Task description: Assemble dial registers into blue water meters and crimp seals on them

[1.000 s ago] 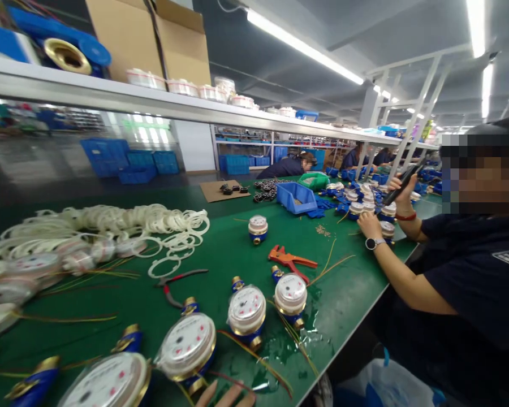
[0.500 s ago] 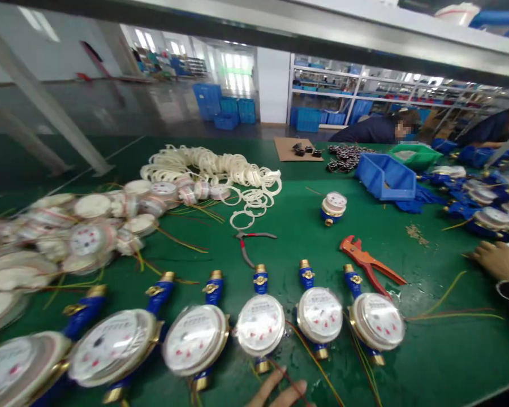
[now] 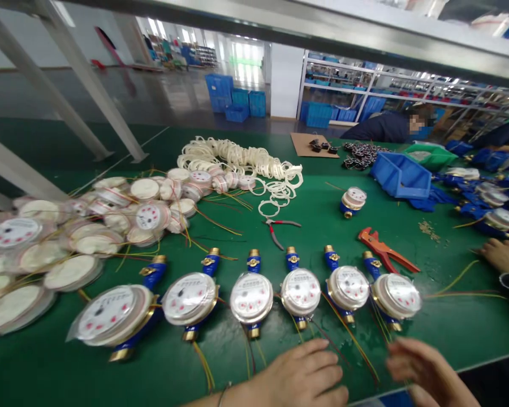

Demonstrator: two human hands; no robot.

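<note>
Several water meters with blue bodies, brass ends and clear-wrapped white dials stand in a row along the front of the table. My left hand (image 3: 307, 370) is low at the centre, fingers stretched out and slightly apart, beside the thin wires below the fourth water meter (image 3: 301, 293) from the left. My right hand (image 3: 424, 367) is at lower right, somewhat blurred, thumb apart from the fingers. It is nearest to the wires of the rightmost water meter (image 3: 396, 297). I see nothing held in either hand.
Beyond the row lie grey-red pliers (image 3: 275, 226), an orange-handled cutter (image 3: 388, 251), white rings (image 3: 269, 209) and a lone meter (image 3: 353, 200). Wrapped dial units (image 3: 95, 243) pile up at left. A blue bin (image 3: 401, 175) is behind; another person's hand (image 3: 503, 254) is at right.
The view has shifted left, so the meters sit further right and higher. My left hand has come further into view, and my right hand has entered at lower right.
</note>
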